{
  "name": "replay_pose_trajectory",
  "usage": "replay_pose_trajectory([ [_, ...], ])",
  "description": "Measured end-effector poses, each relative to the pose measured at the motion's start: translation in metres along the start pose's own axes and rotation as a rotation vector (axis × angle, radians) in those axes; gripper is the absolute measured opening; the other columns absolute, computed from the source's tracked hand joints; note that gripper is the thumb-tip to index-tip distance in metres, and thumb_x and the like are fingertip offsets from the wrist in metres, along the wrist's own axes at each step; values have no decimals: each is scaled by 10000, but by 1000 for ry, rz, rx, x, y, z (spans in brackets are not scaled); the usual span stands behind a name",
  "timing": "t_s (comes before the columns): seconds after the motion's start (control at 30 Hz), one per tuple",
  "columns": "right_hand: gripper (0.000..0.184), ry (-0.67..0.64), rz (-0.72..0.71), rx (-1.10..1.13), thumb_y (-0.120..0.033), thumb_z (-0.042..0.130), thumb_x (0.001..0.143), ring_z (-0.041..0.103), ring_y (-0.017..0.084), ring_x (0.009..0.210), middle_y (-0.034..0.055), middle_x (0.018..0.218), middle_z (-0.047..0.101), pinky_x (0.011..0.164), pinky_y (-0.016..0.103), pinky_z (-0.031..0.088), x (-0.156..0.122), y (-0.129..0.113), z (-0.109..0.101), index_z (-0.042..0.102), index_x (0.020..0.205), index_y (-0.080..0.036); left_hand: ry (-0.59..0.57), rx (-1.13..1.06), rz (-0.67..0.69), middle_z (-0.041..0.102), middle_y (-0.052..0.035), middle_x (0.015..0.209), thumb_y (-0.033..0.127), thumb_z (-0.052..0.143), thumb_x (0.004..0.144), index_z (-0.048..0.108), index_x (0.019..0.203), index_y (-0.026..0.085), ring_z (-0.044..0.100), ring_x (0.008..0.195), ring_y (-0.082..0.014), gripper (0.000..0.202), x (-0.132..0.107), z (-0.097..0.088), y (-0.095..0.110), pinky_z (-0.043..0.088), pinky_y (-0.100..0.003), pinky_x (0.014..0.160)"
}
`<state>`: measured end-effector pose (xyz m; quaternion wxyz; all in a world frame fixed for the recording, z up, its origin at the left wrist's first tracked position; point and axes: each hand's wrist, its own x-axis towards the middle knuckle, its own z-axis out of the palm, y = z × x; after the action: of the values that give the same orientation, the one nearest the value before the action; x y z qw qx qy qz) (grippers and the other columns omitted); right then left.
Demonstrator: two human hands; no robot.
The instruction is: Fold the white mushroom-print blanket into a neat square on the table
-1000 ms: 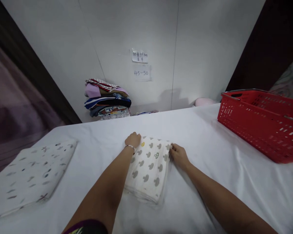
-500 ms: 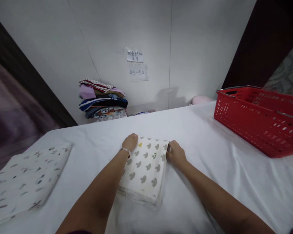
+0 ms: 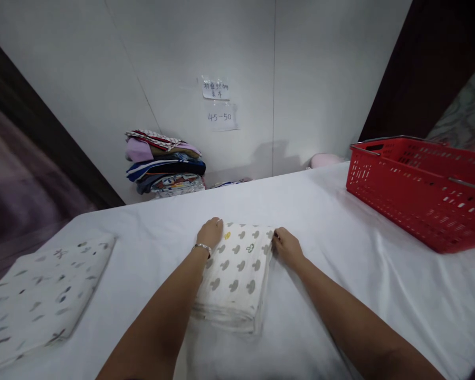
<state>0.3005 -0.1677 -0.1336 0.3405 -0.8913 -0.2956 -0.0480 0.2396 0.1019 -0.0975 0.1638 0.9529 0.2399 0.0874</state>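
A folded white cloth (image 3: 239, 269) with grey mushroom shapes and one yellow mushroom lies flat in the middle of the bed-like white surface, its layers showing along the near edge. My left hand (image 3: 210, 233), a silvery bracelet on its wrist, grips the cloth's far left corner, the fingertips partly hidden. At the far right corner, my right hand (image 3: 288, 247) pinches the edge between thumb and fingers. Off to the left is another folded white cloth (image 3: 43, 301) with small leaf and dragonfly prints, touched by neither hand.
White sheeting (image 3: 309, 211) with creases covers the table. On the right stands a red perforated basket (image 3: 411, 195) with metal handles. Beyond the far edge rises a stack of folded fabrics (image 3: 166, 161) against the wall, below two paper notes (image 3: 220, 117). A pink item (image 3: 325, 160) shows behind the edge.
The hands stay at the same two corners of the mushroom cloth. The right fingers have closed more tightly on its edge. The view has shifted very slightly.
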Motion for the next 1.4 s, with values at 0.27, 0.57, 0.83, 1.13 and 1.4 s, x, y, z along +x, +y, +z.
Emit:
replay_pose_trajectory([
  [0.27, 149, -49, 34, -21, -325, 535, 787, 494, 134, 775, 7, 895, 543, 625, 223, 306, -8, -14, -6, 513, 876, -208, 209, -44, 277, 567, -75, 1144, 389, 371, 875, 543, 1090, 197, 480, 1079, -220, 337, -41, -19, 55, 348, -370, 937],
  [0.57, 91, 16, 17, -146, -265, 467, 845, 515, 142, 791, 27, 899, 572, 620, 237, 298, -2, -11, -2, 530, 852, -200, -92, -111, 448, 531, -49, 1153, 210, 570, 690, 471, 1155, 240, 464, 1076, -224, 476, -145, 1, 87, 349, -364, 932],
  [0.83, 128, 21, -11, -134, -150, 450, 820, 525, 142, 831, 25, 923, 586, 638, 227, 317, -4, -5, -7, 551, 881, -200, -81, -242, 452, 564, -42, 991, 141, 465, 740, 527, 996, 215, 502, 945, -187, 274, -144, -3, 75, 401, -330, 859],
  [1.13, 120, 55, -46, -55, -226, 487, 826, 518, 135, 844, 4, 922, 575, 655, 220, 341, -8, -10, -6, 555, 925, -221, -68, -159, 416, 551, -65, 1137, 366, 509, 793, 540, 1054, 213, 477, 1071, -211, 304, -128, -9, 101, 366, -339, 917],
  [1.4, 104, 99, -99, -69, -220, 470, 840, 499, 154, 892, 20, 911, 573, 695, 236, 358, -4, -10, -5, 555, 900, -219, -75, -134, 397, 498, -62, 1294, 208, 426, 798, 497, 1202, 201, 417, 1208, -197, 410, -93, 16, 113, 299, -357, 1028],
])
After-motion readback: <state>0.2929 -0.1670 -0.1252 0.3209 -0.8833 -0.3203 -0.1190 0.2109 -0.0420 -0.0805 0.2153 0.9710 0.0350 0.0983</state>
